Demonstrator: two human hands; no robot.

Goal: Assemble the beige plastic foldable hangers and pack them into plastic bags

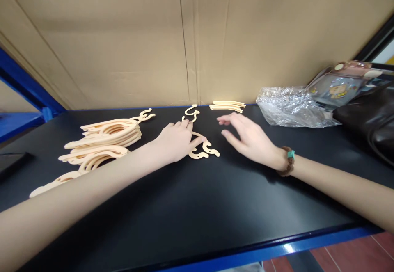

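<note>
My left hand (177, 141) lies palm down over several cream-coloured hooks (198, 155) in the middle of the table. Its fingers stretch forward with the thumb apart, touching or just above the hook pieces; the palm side is hidden. More of a hook (191, 110) shows beyond the fingertips. To the right, my right hand (249, 138) hovers above the black surface, holding nothing, its thumb and fingers apart. Beyond it lie several slim, cream-coloured straight pieces (227, 106). Left of my left hand, cream-coloured clothes hanger pieces (112, 132) are stacked, partly behind my forearm.
The black table (197, 210) has a blue metal front edge (289, 247). Cardboard (123, 42) stands behind it. At the right are a crinkled clear plastic bag (289, 106), a printed clear pouch (335, 87) and a dark leather-like bag (369, 116). A dark flat object (12, 163) sits far left.
</note>
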